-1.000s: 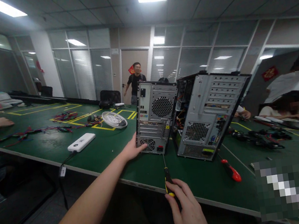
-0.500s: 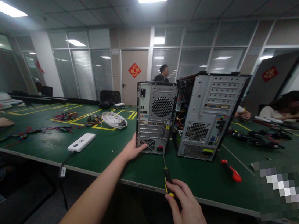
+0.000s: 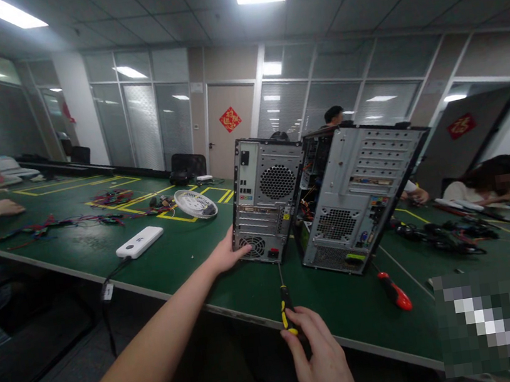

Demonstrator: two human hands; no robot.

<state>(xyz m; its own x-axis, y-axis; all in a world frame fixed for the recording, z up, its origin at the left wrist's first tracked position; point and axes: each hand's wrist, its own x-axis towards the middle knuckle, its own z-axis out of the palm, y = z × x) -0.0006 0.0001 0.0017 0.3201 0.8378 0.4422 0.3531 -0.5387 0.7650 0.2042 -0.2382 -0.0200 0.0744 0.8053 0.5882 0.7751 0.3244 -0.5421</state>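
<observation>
Left hand [image 3: 226, 255] is staying spread flat, bracing computer case [image 3: 265, 199] at its lower rear corner on green table [image 3: 183, 255] | right hand [image 3: 319, 359] is keeping fingers wrapped round screwdriver [image 3: 286, 303], tip reaching case base | only background person [image 3: 333, 115] is shifting; work is holding steady.

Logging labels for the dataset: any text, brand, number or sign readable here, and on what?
Nothing reads clearly enough to quote.
Blurred: gold characters on the red diamond sign on the door.
Blurred: red sign on the dark door at right.
Too small: dark mark on the white device.
Too small: port stickers on the left computer case.
No print seen: screwdriver in the right hand.
</observation>
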